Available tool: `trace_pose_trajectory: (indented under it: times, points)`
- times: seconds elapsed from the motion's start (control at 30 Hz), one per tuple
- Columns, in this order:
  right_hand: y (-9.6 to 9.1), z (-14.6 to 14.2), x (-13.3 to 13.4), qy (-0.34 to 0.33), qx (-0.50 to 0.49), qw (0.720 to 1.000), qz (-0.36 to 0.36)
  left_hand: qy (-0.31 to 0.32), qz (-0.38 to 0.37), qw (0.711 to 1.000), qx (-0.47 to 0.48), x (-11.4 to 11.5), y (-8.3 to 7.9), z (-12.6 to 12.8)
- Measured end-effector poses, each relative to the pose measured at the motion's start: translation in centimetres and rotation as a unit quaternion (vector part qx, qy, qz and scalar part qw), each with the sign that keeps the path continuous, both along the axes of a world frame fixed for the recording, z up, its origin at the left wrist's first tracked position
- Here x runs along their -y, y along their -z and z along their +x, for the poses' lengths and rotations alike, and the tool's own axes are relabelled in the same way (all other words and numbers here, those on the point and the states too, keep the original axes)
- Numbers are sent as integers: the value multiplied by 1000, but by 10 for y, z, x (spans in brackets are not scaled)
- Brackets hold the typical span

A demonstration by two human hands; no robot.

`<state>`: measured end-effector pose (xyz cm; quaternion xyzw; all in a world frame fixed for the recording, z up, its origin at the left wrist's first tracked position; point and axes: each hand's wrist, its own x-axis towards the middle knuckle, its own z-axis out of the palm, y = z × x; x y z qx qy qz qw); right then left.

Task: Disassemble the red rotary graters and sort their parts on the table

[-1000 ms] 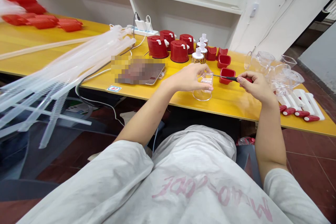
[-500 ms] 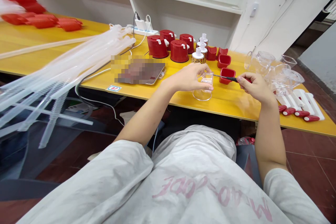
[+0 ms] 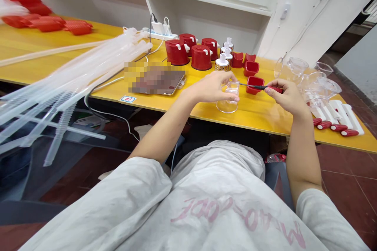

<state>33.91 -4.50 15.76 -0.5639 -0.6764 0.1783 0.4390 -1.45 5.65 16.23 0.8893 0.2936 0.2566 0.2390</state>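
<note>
My left hand is closed round a clear plastic housing that rests on the yellow table. My right hand pinches a small screwdriver with a black shaft and a red handle. The screwdriver lies nearly level, its tip pointing left into the top of the clear housing. A small red open box sits just behind the screwdriver.
Red cylindrical caps, white-and-gold drum parts and red boxes stand at the back. Clear housings and white pushers with red ends lie at right. Long translucent tubes overhang the table's left edge. A power strip is behind.
My right hand has rolled slightly on the screwdriver, so more of the red handle shows. The left hand and the clear housing have stayed put.
</note>
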Motion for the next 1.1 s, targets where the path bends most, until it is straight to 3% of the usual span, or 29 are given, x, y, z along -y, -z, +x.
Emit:
trace_pose_trajectory:
  times: [0.33, 0.7, 1.1]
  points:
    - [-2, -4, 2, 23, 16, 999, 18, 5, 5, 1000, 9, -1, 2, 0]
    - [1, -3, -2, 24, -46, 998, 44, 4, 12, 1000, 0, 0, 0, 0]
    - [5, -4, -4, -14, -78, 997, -10, 5, 9, 1000, 1, 0, 0, 1]
